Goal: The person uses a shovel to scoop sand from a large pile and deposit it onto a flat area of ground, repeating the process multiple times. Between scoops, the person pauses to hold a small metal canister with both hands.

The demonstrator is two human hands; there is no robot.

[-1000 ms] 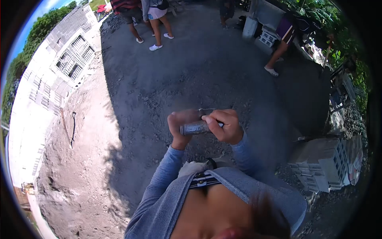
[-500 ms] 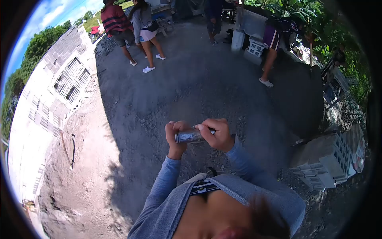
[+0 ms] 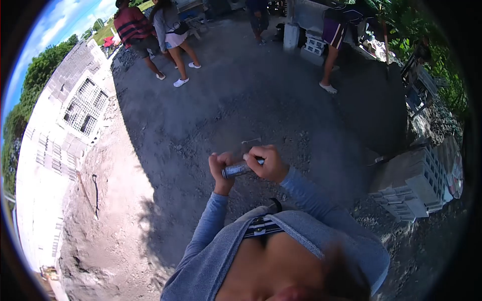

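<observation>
A short silvery cylinder (image 3: pixel 237 170) with a ringed left end lies level between my two hands, in front of my chest. My left hand (image 3: pixel 220 169) is closed around its left part, fingers curled over the far side. The right hand (image 3: pixel 270 163) is closed at its other end, thumb and fingertips pinching there. Just beyond the right fingertips a small flat greyish piece (image 3: pixel 250 144) with a pale edge sticks up. What kind of object the cylinder is, I cannot tell.
Hollow concrete blocks (image 3: pixel 409 188) are stacked at my right. Long-handled tools (image 3: pixel 90 195) lie on sunlit dirt at left, beside a block wall (image 3: pixel 55 130). Several people stand farther off, including one in a striped top (image 3: pixel 134 25) and one in purple shorts (image 3: pixel 335 32).
My view has shifted slightly, so the background people and blocks sit differently. The cylinder's right end is tilted higher, and a flat greyish piece now shows beyond the right fingertips.
</observation>
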